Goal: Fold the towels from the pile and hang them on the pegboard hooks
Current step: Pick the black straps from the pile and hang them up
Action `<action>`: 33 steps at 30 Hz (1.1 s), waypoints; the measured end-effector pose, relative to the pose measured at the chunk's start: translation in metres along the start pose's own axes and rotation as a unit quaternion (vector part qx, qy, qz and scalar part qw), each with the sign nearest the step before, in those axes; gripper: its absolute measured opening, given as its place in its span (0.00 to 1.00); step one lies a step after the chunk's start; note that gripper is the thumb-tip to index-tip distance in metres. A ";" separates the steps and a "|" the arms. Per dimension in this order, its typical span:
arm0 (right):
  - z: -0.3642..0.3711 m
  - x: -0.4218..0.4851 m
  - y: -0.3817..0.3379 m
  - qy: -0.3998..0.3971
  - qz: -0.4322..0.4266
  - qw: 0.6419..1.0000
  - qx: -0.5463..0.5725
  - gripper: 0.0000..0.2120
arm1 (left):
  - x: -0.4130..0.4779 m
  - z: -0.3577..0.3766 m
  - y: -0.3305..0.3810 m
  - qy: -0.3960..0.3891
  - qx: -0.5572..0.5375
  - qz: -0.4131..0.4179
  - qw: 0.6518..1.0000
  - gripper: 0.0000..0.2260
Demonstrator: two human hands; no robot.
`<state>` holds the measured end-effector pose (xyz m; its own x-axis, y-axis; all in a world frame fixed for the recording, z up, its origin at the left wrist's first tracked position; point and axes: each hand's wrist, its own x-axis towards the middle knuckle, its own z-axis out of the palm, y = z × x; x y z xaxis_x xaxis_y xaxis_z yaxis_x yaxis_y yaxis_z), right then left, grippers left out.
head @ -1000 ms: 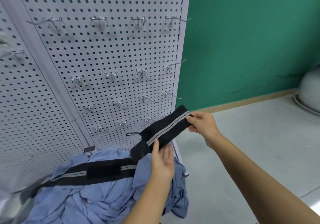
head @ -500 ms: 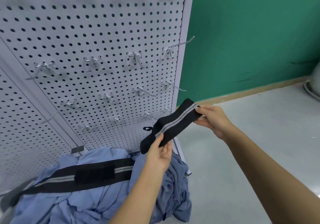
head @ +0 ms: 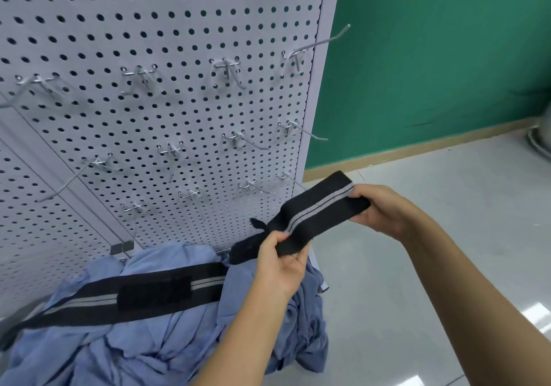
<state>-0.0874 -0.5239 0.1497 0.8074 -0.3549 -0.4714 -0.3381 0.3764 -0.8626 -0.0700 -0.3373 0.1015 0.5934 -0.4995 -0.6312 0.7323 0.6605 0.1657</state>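
Left hand (head: 280,262) and right hand (head: 384,209) pinch the black grey-striped strap (head: 316,214).

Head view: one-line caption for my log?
Left hand and right hand grip a grey-striped black fabric band before a white metal pegboard, above a blue cloth pile.

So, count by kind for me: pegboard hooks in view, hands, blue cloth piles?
Pegboard hooks: 12
Hands: 2, left hand and right hand, both gripping the black striped band
Blue cloth pile: 1
Total: 15
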 end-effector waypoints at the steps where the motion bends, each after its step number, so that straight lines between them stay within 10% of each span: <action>1: -0.002 -0.002 0.001 -0.003 0.000 1.000 -0.013 0.08 | -0.002 -0.003 -0.001 -0.001 -0.002 0.001 1.000 0.06; 11: 0.021 0.023 -0.017 -0.001 -0.073 0.997 0.037 0.06 | 0.015 0.025 0.023 -0.008 -0.068 0.032 0.997 0.06; 19: 0.015 0.043 0.030 0.095 -0.018 0.995 0.012 0.07 | 0.051 0.003 0.029 0.058 0.141 -0.056 0.987 0.15; 24: 0.020 0.009 0.068 0.109 0.031 0.994 0.004 0.18 | 0.011 -0.014 0.055 0.106 0.307 -0.104 0.940 0.21; 33: 0.139 -0.042 0.126 -0.063 0.066 0.984 -0.150 0.03 | -0.083 -0.052 0.193 0.126 0.548 0.039 0.826 0.08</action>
<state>-0.0969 -0.3424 0.0870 0.7945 -0.2029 -0.5723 -0.5560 0.1360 -0.8200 0.0044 -0.1396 0.1465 0.6656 -0.2553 -0.7013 0.6399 -0.2882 0.7123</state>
